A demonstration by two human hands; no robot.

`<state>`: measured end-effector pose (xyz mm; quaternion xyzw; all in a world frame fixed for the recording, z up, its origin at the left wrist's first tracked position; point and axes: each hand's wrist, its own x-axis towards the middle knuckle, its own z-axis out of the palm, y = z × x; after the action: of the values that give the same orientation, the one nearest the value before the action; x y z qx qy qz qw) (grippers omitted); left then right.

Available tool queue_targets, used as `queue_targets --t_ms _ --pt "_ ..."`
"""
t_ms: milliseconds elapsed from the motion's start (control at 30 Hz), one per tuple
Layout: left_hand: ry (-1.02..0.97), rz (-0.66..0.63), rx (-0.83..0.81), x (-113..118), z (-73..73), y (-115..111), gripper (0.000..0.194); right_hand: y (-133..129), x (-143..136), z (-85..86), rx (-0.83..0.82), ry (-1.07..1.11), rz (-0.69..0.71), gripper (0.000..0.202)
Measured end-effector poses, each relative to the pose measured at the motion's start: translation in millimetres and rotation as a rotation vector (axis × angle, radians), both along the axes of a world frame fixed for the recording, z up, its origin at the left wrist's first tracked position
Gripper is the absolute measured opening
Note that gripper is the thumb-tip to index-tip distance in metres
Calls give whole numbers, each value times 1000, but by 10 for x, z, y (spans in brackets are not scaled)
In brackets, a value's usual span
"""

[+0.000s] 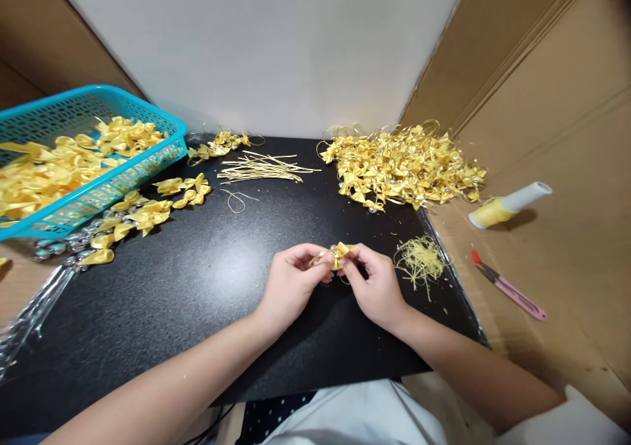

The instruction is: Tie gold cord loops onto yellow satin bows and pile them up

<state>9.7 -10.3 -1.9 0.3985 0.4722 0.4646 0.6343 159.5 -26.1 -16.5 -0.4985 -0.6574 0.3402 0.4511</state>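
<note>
Near the front middle of the black table point(197, 300), my left hand point(296, 277) and my right hand point(377, 284) pinch a yellow ribbon bow point(340, 253) between them. A small silvery bell shows at the bow's top edge, and thin gold cord loops near the left fingertips. Beyond my hands lies a bundle of cut gold cords point(266, 167), with one loose curled cord point(236, 200) in front of it. To the right is a small heap of cord scraps point(421, 261).
A blue basket point(113, 185) of yellow bows stands at left, with loose bows point(148, 216) and silvery strands with bells point(44, 300) beside it. A big pile of bows point(404, 162) lies back right. Farther right are pink snips point(515, 294) and a white tube point(513, 205).
</note>
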Motion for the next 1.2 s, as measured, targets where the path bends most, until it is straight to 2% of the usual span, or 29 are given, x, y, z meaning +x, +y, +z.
queue_targets --t_ms 67,200,267,467,533,633,800,933,1067,1200 --pt "24 3 5 1 -10 1 12 4 9 9 44 -30 -23 13" --pt "106 21 60 -11 -42 10 14 2 62 94 371 -210 -211 5" --pt "177 8 122 -20 -54 4 14 -2 72 126 474 -295 -226 6" --pt "508 -41 477 -51 -61 -36 13 4 21 93 396 -364 -186 13" --pt "559 -58 540 -55 -59 -35 13 10 9 85 369 -357 -185 11" --pt "566 -71 550 -46 -47 -26 12 12 -3 86 362 -360 -190 12" --pt "517 -79 457 -15 -28 -21 12 -3 -12 73 398 -363 -192 11" --pt "483 -116 364 -7 -45 -20 12 16 58 117 442 -218 -209 12" --pt "442 -149 264 -1 -67 -19 12 70 191 252 518 90 -243 12" --pt "438 -161 240 6 -77 -11 13 114 312 400 383 375 -150 10"
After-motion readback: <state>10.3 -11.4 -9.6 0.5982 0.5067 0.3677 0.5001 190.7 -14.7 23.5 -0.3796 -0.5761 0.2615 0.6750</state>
